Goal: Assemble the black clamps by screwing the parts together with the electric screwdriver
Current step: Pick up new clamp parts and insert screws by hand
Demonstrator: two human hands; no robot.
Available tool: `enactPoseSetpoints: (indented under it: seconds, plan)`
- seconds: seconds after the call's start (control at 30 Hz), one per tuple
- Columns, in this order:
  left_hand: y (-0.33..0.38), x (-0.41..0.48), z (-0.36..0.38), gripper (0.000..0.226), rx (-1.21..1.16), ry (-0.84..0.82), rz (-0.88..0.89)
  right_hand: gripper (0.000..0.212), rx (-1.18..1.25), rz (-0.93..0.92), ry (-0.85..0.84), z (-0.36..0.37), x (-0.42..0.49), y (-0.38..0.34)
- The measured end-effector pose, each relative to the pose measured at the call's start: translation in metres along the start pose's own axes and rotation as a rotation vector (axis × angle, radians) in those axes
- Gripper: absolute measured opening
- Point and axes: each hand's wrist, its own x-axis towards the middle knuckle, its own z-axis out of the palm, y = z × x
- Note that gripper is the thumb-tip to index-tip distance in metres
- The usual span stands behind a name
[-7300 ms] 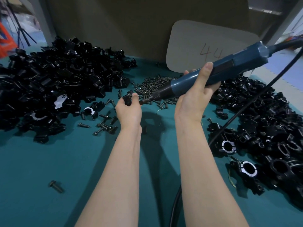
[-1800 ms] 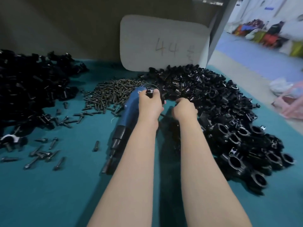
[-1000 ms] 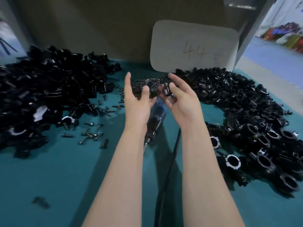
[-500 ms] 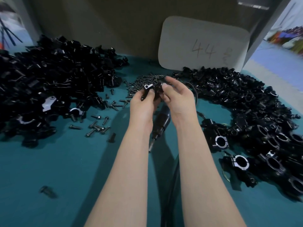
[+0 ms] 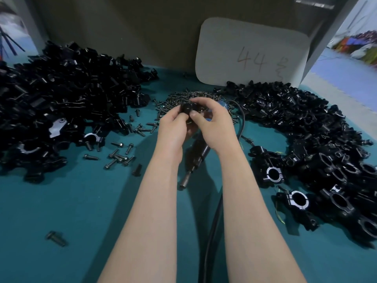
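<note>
Right now your two hands meet above the middle of the teal-covered desk. Your left hand and your right hand both have their fingers curled round one small black clamp part, pinching it between thumbs and fingertips. I cannot tell whether a screw sits in it.

Directly beneath your hands the blue-and-black electric screwdriver lies on the desk, its metal tip pointing towards you; neither hand grips it. Its black cable runs down between your forearms.

Just beyond your fingers lies a heap of small dark screws. To your left is a big pile of loose black clamp halves, with scattered loose screws at its near edge and one stray dark screw alone, well apart from the rest. To your right spreads a pile of black ring-shaped clamps. A grey rounded card marked "44" leans against the back wall.
</note>
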Motion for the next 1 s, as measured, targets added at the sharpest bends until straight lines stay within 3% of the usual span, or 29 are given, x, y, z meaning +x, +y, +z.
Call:
enactPoseSetpoints:
  seconds: [0.13,0.2,0.33,0.53,0.73,1.0]
  plan:
    - [-0.002,0.0026,-0.0016,0.027,0.036,0.075,0.037,0.01,0.065,0.067,0.177,-0.0037,0.0017,0.003]
    - [-0.0022,0.0028,-0.0022,0.026,0.045,0.122,0.064,0.008,0.164,0.112,0.128,-0.0069,0.0028,0.001]
    - [0.0004,0.0016,0.0001,0.026,0.02,0.086,0.079,0.01,0.075,0.104,-0.019,-0.0048,0.0025,-0.0005]
    - [-0.0014,0.0014,-0.0012,0.033,0.259,-0.006,0.213,0.006,0.223,0.204,0.082,-0.0018,0.0015,0.003]
    - [-0.0013,0.0003,0.0015,0.022,0.241,0.044,0.23,0.009,0.581,0.253,0.03,-0.0064,0.0029,0.0067]
    - [0.0011,-0.0049,0.0042,0.02,0.221,-0.066,0.24,0.011,0.683,0.22,0.077,-0.0091,0.0042,0.0052]
